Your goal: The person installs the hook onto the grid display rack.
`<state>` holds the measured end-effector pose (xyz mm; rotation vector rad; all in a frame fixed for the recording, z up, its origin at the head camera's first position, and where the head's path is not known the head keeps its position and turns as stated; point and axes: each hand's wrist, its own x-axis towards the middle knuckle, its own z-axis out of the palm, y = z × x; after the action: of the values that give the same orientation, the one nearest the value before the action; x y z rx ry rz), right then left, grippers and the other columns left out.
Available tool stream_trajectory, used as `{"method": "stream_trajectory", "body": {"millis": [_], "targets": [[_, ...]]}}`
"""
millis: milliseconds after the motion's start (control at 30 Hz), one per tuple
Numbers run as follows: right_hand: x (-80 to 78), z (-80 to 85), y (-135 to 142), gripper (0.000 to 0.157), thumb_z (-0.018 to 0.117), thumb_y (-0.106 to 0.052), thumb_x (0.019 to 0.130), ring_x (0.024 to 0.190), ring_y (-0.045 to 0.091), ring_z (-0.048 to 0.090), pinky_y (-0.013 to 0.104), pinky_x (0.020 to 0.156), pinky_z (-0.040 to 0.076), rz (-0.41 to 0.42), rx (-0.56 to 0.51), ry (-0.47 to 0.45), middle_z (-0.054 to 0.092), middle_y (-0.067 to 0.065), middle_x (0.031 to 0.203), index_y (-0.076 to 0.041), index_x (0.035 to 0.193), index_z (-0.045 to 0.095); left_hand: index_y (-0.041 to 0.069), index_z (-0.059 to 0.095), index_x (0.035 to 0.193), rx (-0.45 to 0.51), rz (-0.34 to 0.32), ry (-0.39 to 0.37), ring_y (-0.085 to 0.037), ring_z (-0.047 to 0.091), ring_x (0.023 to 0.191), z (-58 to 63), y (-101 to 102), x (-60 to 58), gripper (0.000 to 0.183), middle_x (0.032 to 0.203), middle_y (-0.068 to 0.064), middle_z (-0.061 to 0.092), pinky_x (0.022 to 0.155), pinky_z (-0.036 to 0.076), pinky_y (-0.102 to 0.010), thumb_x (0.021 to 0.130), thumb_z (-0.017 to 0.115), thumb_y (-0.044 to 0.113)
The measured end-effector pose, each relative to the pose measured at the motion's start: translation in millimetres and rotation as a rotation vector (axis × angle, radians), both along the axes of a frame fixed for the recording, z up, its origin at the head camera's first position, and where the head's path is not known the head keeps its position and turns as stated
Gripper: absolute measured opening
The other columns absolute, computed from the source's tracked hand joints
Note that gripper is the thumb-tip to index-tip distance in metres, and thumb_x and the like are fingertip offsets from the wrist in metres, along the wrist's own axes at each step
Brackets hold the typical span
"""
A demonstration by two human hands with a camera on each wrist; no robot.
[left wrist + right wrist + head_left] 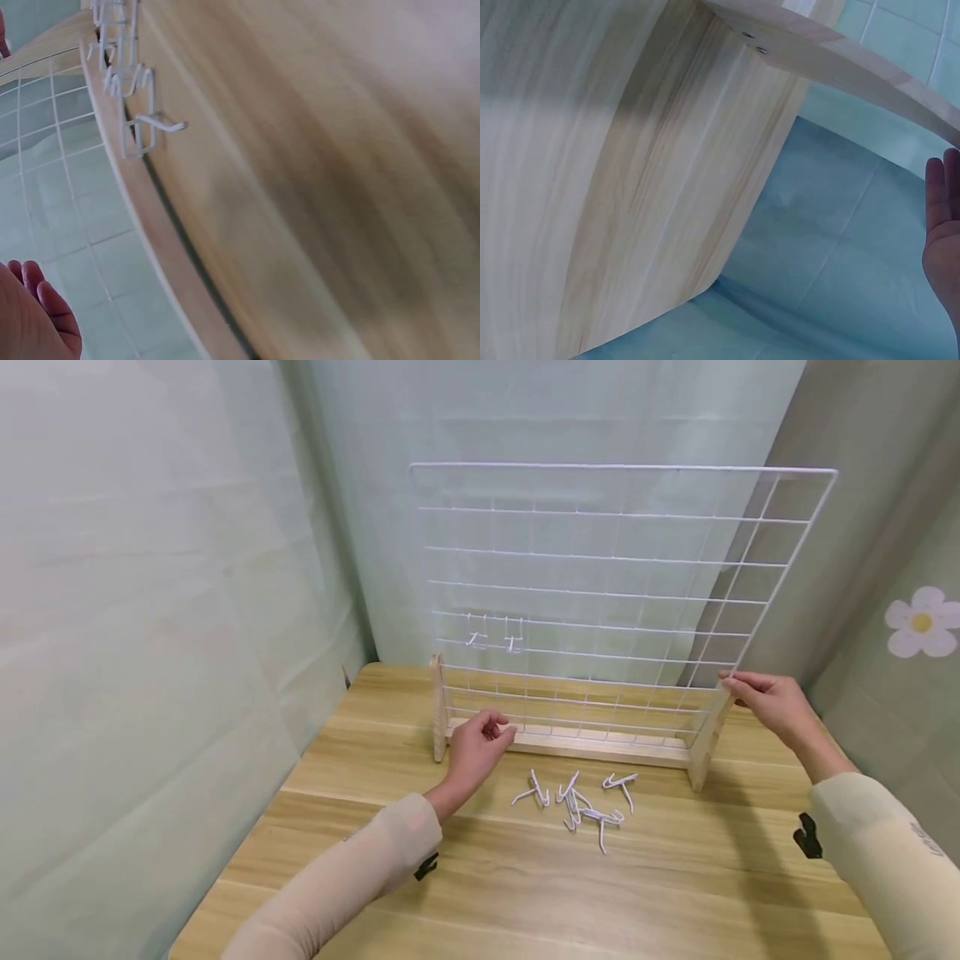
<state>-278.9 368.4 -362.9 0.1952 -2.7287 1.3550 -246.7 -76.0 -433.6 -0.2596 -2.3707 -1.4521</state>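
A white wire grid rack stands in a wooden stand. Two white wire hooks, a left one and one beside it, hang on its lower left part. My left hand hovers in front of the stand's base with loosely bent fingers and nothing in them. At the far end, my right hand pinches the top of the stand's right upright; in the right wrist view, its fingers lie along that upright's edge. Several loose hooks lie on the table before the rack.
The wood-grain table reaches back to pale green cloth. More cloth hangs on the left, and a cloth with a white flower is on the right.
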Motion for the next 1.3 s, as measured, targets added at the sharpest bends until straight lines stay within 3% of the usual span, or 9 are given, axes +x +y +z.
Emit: {"method": "stream_trajectory", "body": {"millis": [200,367,733,800,900,1000,1033,1167,1300], "targets": [[0.8,3.9,3.0,0.057,0.054,-0.04,0.101,0.087,-0.015,0.056,0.008,0.074,0.044,-0.008,-0.004,0.028,0.059,-0.031,0.11,0.006,0.136,0.054,0.007,0.069,0.093,0.033,-0.007,-0.042,-0.012,0.053,0.068,-9.2,-5.5,-0.8,0.01,0.075,0.0,0.059,0.059,0.045,-0.022,0.087,0.075,0.013],[2.8,3.0,5.8,0.06,0.06,-0.042,0.098,0.085,-0.011,0.058,0.009,0.071,0.046,-0.062,-0.022,0.042,0.059,-0.037,0.099,0.008,0.132,0.057,0.005,0.069,0.092,0.032,-0.051,-0.054,-0.013,0.054,0.072,-19.9,-5.2,0.8,0.01,0.079,-0.001,0.061,0.064,0.046,-0.023,0.086,0.075,0.01],[4.7,-1.3,11.8,0.062,0.056,-0.043,0.1,0.089,-0.014,0.057,0.007,0.074,0.046,-0.028,-0.057,-0.011,0.059,-0.033,0.108,0.006,0.137,0.053,0.006,0.07,0.093,-0.036,-0.103,-0.116,-0.014,0.055,0.079,-37.6,3.1,8.0,0.01,0.084,-0.001,0.061,0.07,0.048,-0.027,0.085,0.075,0.009],[2.0,-2.0,10.1,0.063,0.056,-0.044,0.099,0.09,-0.013,0.057,0.011,0.079,0.049,-0.023,-0.051,-0.021,0.06,-0.032,0.11,0.005,0.138,0.053,0.006,0.07,0.093,-0.033,-0.107,-0.115,-0.015,0.055,0.079,-39.1,2.8,8.9,0.01,0.084,-0.002,0.061,0.071,0.048,-0.027,0.084,0.075,0.008],[-3.2,-2.6,6.1,0.064,0.055,-0.046,0.099,0.091,-0.013,0.057,0.03,0.096,0.049,-0.015,-0.038,-0.037,0.06,-0.029,0.116,0.003,0.139,0.052,0.003,0.069,0.094,-0.034,-0.119,-0.119,-0.016,0.055,0.081,-41.4,1.9,10.9,0.012,0.085,-0.003,0.061,0.072,0.048,-0.028,0.084,0.074,0.007],[-6.0,-2.1,3.2,0.064,0.054,-0.048,0.099,0.092,-0.013,0.058,0.037,0.099,0.048,-0.016,-0.022,-0.051,0.06,-0.025,0.12,0.001,0.14,0.053,0.002,0.07,0.094,-0.056,-0.131,-0.109,-0.018,0.056,0.083,-46.3,2.9,12.1,0.012,0.087,-0.005,0.061,0.073,0.048,-0.028,0.084,0.074,0.007],[-6.1,-1.4,2.7,0.065,0.054,-0.049,0.099,0.091,-0.012,0.058,0.038,0.099,0.048,-0.016,-0.021,-0.056,0.06,-0.023,0.122,0.001,0.14,0.053,0.002,0.07,0.094,-0.065,-0.134,-0.109,-0.019,0.057,0.084,-48.1,3.7,12.6,0.012,0.087,-0.005,0.061,0.074,0.048,-0.029,0.085,0.074,0.008],[-4.9,1.8,3.8,0.066,0.057,-0.049,0.097,0.091,-0.01,0.06,0.018,0.085,0.051,-0.011,-0.033,-0.069,0.061,-0.027,0.116,0.002,0.139,0.053,0.005,0.071,0.092,-0.1,-0.143,-0.112,-0.02,0.058,0.085,-55.3,8.4,13.9,0.009,0.088,-0.004,0.062,0.075,0.049,-0.029,0.084,0.074,0.009],[-4.3,2.5,6.8,0.067,0.058,-0.051,0.096,0.091,-0.01,0.06,0.032,0.096,0.05,-0.01,-0.034,-0.089,0.06,-0.031,0.113,0.0,0.14,0.053,0.005,0.071,0.092,-0.114,-0.163,-0.119,-0.019,0.059,0.085,-60.2,11.7,16.1,0.009,0.088,-0.004,0.064,0.075,0.05,-0.029,0.084,0.074,0.008]]}}
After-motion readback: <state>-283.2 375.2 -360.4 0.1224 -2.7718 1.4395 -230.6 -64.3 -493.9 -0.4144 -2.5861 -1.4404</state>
